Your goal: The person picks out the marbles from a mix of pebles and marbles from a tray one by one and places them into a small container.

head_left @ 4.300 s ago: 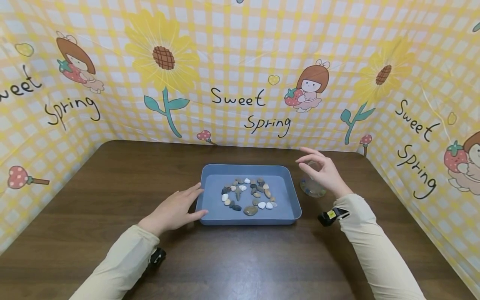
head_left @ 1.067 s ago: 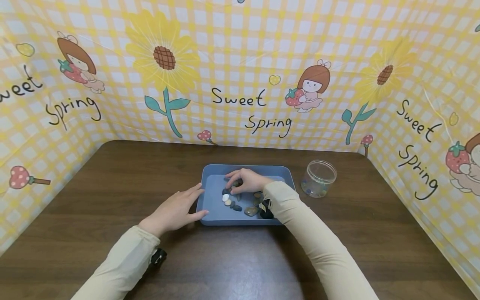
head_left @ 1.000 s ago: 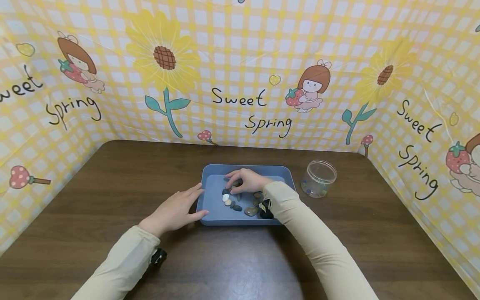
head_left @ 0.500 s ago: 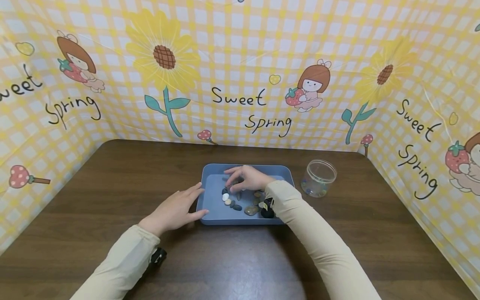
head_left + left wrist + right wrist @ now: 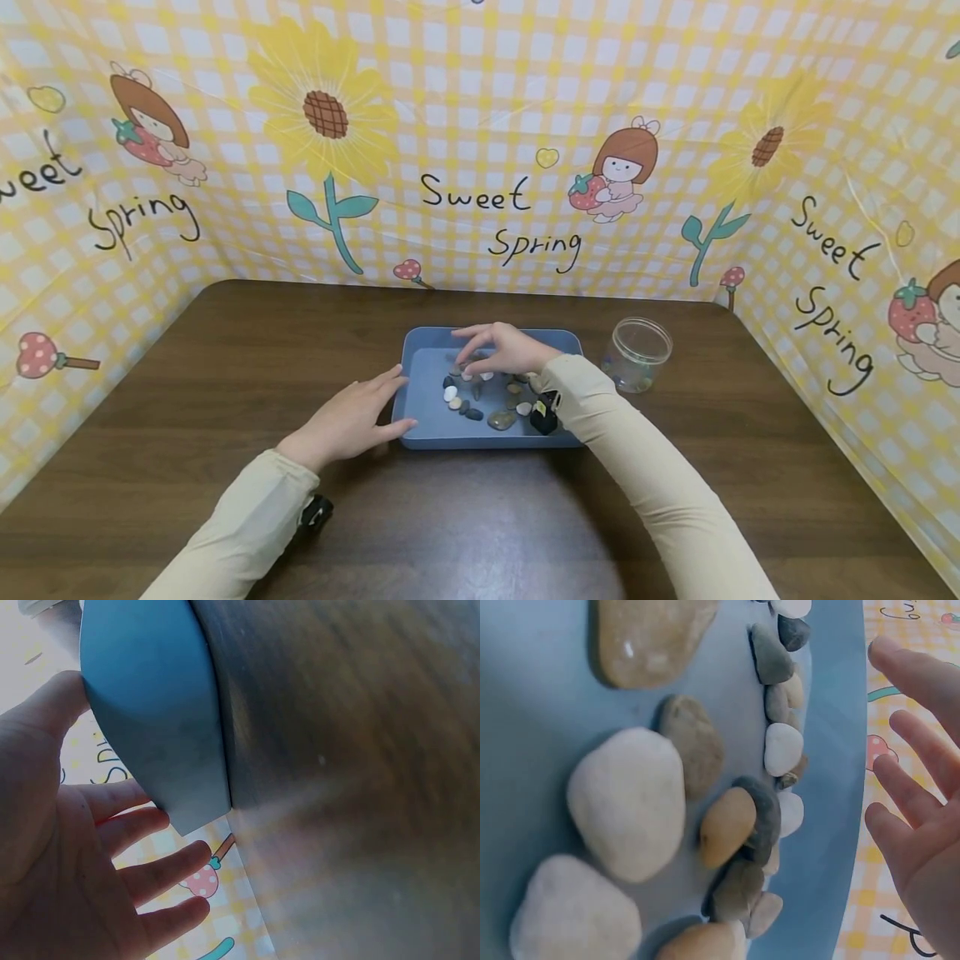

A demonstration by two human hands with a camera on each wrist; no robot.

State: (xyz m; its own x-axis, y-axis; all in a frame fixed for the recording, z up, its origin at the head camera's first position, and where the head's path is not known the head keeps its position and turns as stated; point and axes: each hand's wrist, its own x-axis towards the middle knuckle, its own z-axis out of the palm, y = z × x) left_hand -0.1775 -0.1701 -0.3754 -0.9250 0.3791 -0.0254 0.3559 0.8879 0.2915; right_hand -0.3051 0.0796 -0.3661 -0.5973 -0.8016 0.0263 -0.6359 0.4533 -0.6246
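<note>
A blue tray [image 5: 427,429] lies on the table with several pebbles in it, set out in a curving line. Among them are a white pebble [image 5: 450,392], a dark pebble [image 5: 474,414] and a big brown stone [image 5: 501,420]. My left hand [image 5: 348,421] rests at the tray's left side, thumb and fingertips touching its rim with the fingers extended. Over the far part of the tray hovers my right hand [image 5: 506,348]. In the right wrist view its fingers [image 5: 911,791] are spread and hold nothing, apart from the pebbles; it hides some of them from the head view.
A clear round jar [image 5: 637,354] with some small coloured pieces at its bottom stands right of the tray. The brown table [image 5: 300,333] reaches back to a yellow checked cloth [image 5: 450,100], which encloses it on three sides.
From above the jar, my right hand moved left over the tray and down to the pebbles. Within the last second it rose slightly away from them. The left hand stayed put.
</note>
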